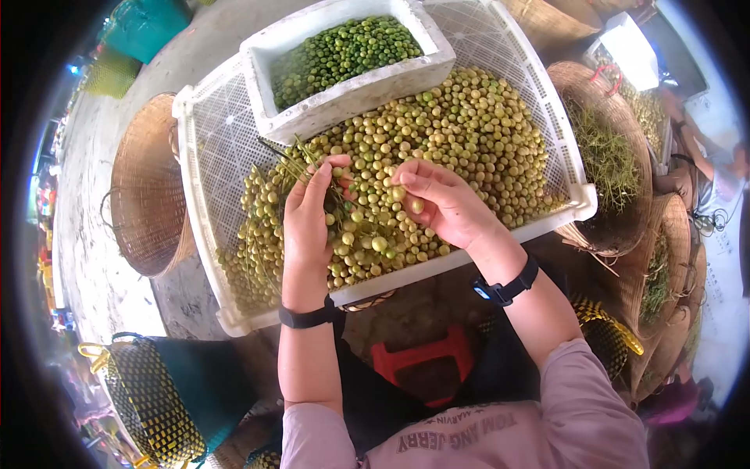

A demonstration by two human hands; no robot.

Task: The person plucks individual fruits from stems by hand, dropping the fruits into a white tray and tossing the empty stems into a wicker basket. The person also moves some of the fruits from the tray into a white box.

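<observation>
A bunch of thin green stems [295,160] is clasped in the closed grip of the left hand [311,211], with a few small fruits hanging from it. A single small round yellow-green fruit [418,205] is pinched in the narrow grip of the right hand [445,205], the fingers curled over it. Both hands are positioned close together just above a heap of loose yellow-green fruits [469,133], by which a white perforated plastic crate [215,148] is largely filled. A white rectangular foam box [367,84] (heaped with greener fruits) is set on the crate's far end. A round woven basket [148,187] is seen left of the crate, and a second woven basket of green stalks [605,156] lies to its right.
</observation>
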